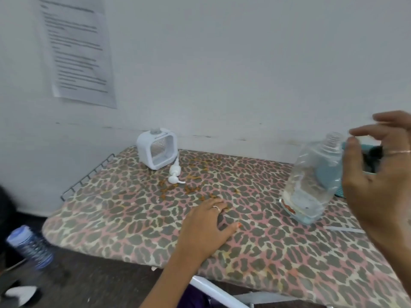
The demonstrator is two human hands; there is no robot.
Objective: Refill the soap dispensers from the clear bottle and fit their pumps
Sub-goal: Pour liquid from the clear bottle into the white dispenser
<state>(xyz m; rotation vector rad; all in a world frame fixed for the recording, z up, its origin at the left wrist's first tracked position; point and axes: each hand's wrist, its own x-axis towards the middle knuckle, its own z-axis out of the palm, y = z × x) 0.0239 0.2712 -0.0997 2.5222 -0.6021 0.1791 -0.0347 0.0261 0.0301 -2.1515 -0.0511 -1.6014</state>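
A white square soap dispenser [157, 148] stands without its pump at the far left end of the leopard-print board [124, 221]. Its white pump [174, 174] lies on the board just in front of it. The clear bottle [311, 181] stands uncapped at the right, with a little clear liquid in its bottom. My right hand [382, 178] is raised beside the bottle's neck, fingers curled and blurred, with a small dark object [374, 157] at its fingertips; whether it is gripped is unclear. A teal container [343, 192] is partly hidden behind bottle and hand. My left hand [206, 225] rests flat on the board, empty.
A wire rack [89, 174] sticks out at the board's left end. A printed sheet [75, 50] hangs on the white wall. A blue-capped water bottle [30, 246] is on the dark floor at the lower left. A white strip [347, 230] lies near the clear bottle.
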